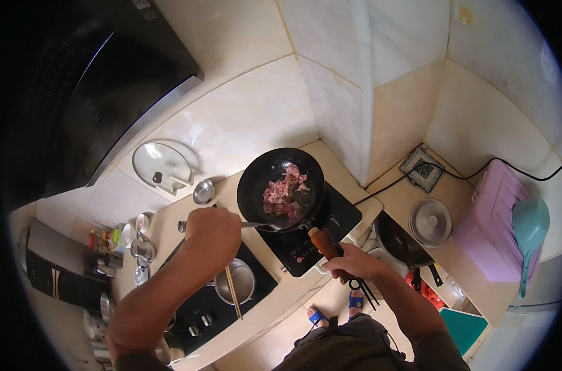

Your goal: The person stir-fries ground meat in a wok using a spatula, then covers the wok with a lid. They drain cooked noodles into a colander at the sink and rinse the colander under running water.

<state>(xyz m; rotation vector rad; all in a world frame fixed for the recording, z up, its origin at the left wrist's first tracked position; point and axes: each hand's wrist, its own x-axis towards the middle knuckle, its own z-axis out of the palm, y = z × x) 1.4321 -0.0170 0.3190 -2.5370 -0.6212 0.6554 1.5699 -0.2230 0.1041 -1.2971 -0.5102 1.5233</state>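
My left hand (214,227) is closed around the handle of a metal spatula, its thin shaft (251,224) reaching over the near rim of a black wok (251,185). Diced pinkish raw-looking meat (285,192) lies in the wok, some of it greyish. The wok rests over a black induction cooker (341,218) with red lights on its panel. My right hand (355,262) grips the wok's wooden handle (325,243). Left of the cooker, a metal pot (244,280) with wooden chopsticks (232,290) across it stands on a black gas hob (211,303).
A metal ladle (203,191) and a glass lid (161,164) are by the wall. To the right are a metal lid (430,222), a second black pan (397,241), a purple box (489,232) and a teal dipper (531,218). A black cable (475,176) crosses the counter; a range hood (123,106) overhangs at left.
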